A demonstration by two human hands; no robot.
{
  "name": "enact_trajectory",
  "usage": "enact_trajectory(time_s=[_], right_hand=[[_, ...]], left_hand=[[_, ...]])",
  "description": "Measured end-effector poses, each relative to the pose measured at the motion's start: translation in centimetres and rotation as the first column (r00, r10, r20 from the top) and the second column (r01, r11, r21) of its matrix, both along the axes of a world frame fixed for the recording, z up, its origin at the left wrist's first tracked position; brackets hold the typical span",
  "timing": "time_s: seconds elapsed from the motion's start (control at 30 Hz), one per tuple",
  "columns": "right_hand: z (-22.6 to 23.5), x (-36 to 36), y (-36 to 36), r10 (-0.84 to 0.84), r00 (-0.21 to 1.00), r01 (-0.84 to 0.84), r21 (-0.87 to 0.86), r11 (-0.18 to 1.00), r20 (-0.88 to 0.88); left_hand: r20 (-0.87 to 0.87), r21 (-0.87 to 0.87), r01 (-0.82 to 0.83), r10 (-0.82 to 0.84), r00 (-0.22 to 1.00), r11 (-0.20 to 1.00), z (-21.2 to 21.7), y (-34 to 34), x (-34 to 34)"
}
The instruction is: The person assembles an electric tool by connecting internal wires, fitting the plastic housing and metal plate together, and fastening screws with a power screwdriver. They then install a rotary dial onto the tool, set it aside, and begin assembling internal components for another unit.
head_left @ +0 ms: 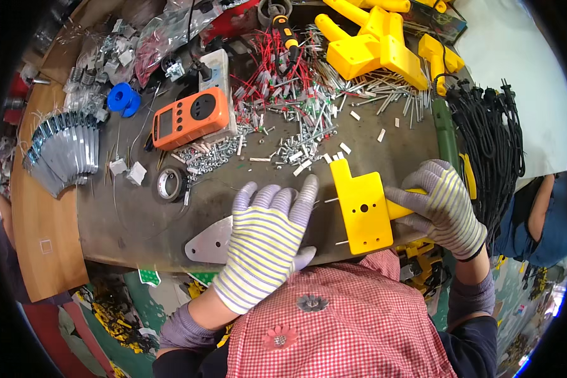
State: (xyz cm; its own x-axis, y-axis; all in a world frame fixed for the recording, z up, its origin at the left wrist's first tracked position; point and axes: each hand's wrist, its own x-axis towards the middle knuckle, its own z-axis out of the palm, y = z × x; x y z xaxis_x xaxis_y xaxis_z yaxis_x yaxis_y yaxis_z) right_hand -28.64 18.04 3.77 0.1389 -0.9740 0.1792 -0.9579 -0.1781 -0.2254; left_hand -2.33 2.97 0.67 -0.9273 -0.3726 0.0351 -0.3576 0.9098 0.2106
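- Yellow plastic housing [361, 211] flat on the near edge of the bench [126, 220], just in front of the body; small dark hole near its middle, thin metal pins sticking out of its left side.
- Right hand [444, 208], in a grey-and-yellow striped glove, closed around the housing's handle end on the right, fingers wrapped over it.
- Left hand [268, 236], same striped glove, spread flat and wide on the bench just left of the housing, fingertips near the pins, holding nothing.
- Flat silvery metal plate [209, 242] partly under the left palm, sticking out to the left at the bench edge.
- Scatter of screws and short metal pins [296, 148] beyond the hands, mixed with red wires [264, 72] farther back.
- Orange meter with a small screen and socket [190, 118] left of the screws; roll of tape [169, 184] nearer, below it.
- Blue spool [121, 99] and a fan of grey metal strips [66, 151] at the far left.
- More yellow housings [372, 47] piled at the back right.
- Bundle of black cables with plugs [488, 126] on the right, well beyond the right hand.
- Red checked apron [340, 327] at the bottom, close to the camera.
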Motion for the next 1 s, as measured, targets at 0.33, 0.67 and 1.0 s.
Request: enact_trajectory(time_s=[0.33,0.67,1.0], right_hand=[[-2.6,4.0,-1.9,0.004,1.0,-0.004,0.021,1.0,-0.004],[-1.2,4.3,-3.6,0.051,0.999,-0.051,-0.026,0.998,-0.003],[-0.8,4.6,-4.6,0.081,0.996,-0.077,0.083,0.994,-0.044]], left_hand=[[-0.227,0.203,-0.022,0.068,0.972,0.979,-1.7,-2.5,4.1],[-0.29,0.262,-0.004,0.083,0.953,0.965,-3.1,-2.8,4.7],[-0.298,0.276,0.014,0.072,0.952,0.961,-2.8,-2.9,4.8]])
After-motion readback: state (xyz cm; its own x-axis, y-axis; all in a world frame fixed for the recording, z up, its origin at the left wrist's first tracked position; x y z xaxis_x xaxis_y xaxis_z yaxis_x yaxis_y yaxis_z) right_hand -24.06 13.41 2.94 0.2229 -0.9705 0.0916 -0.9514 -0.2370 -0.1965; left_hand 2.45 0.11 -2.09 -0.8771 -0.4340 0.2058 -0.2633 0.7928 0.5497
